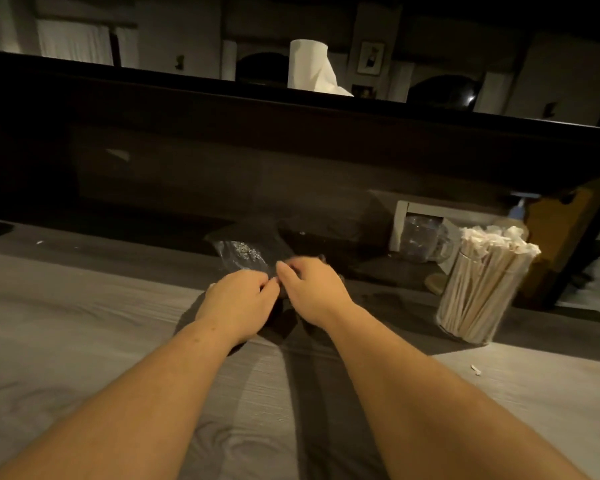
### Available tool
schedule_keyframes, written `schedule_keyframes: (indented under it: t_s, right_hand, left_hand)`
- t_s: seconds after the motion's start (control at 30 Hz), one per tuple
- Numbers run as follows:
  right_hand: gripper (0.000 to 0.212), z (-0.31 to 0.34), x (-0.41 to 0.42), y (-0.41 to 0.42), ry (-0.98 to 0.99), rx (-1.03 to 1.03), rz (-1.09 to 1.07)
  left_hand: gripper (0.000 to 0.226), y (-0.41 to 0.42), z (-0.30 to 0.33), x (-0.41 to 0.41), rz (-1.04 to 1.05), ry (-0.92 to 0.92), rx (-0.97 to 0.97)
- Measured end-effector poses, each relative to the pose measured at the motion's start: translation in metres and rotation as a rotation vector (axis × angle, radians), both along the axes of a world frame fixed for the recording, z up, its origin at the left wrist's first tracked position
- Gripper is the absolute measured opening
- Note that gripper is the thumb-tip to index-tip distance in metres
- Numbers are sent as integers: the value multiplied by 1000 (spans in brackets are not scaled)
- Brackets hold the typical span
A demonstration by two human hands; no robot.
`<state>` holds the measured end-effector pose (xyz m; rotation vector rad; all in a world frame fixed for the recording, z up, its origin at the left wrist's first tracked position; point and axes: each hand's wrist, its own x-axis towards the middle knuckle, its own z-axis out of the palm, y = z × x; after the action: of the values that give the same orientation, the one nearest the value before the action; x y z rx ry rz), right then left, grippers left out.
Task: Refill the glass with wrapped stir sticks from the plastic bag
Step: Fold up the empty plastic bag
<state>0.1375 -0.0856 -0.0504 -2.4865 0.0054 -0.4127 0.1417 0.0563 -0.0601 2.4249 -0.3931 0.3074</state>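
Both forearms reach out over the desk; left hand and right hand pinch the bag. It looks light, crinkly, slippery, so grab the edge. Glass sits right, packed with sticks.

Crumpled clear bag left of stick-packed glass.
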Motion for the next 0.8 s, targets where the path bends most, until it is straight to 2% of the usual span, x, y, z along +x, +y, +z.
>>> schedule_keyframes:
  t_s: [0.07, 0.17, 0.23, 0.3, 0.33, 0.4, 0.47, 0.53, 0.6, 0.63, 0.7, 0.8]
  right_hand:
    - [34, -9, -6, -3, -7, -31, -53]
    - [31, -5, -17, -10, -15, -90, -81]
    - [24, -2, -30, -18, 31, -214, -38]
    - [19, -4, -48, -29, 44, -265, 0]
    - [17, -4, -57, -34, 28, -228, 10]
    - [13, -4, -70, -41, -83, -39, -10]
    - [10, -3, -76, -45, -216, 142, -144]
    - [24, -4, -77, -50, -172, 109, -320]
    - [57, -7, -73, -54, 92, -56, -400]
    - [65, -7, -70, -53, 191, -106, -387]
    - [59, -8, -65, -53, 233, -64, -290]
    - [31, -5, -62, -50, 129, 221, -103]
  left_hand:
    - [49, 0, 1, -4, -21, 36, -32]
    - [50, 0, 1, -8, -26, 26, -118]
    - [41, 0, 0, -11, 5, 15, -230]
    - [16, 1, 1, -14, 57, 18, -318]
    - [11, 0, 1, -18, 94, 39, -286]
    - [51, 1, 2, -21, 150, 83, -82]
    - [66, 1, 3, -24, 126, 106, -21]
    - [56, 2, 4, -28, 19, 113, -88]
    - [36, 6, 2, -28, -73, 140, -202]
    - [39, 8, 2, -27, -97, 140, -278]
    - [49, 12, 1, -20, -122, 104, -437]
    - [50, 16, 3, -15, -156, 59, -583]
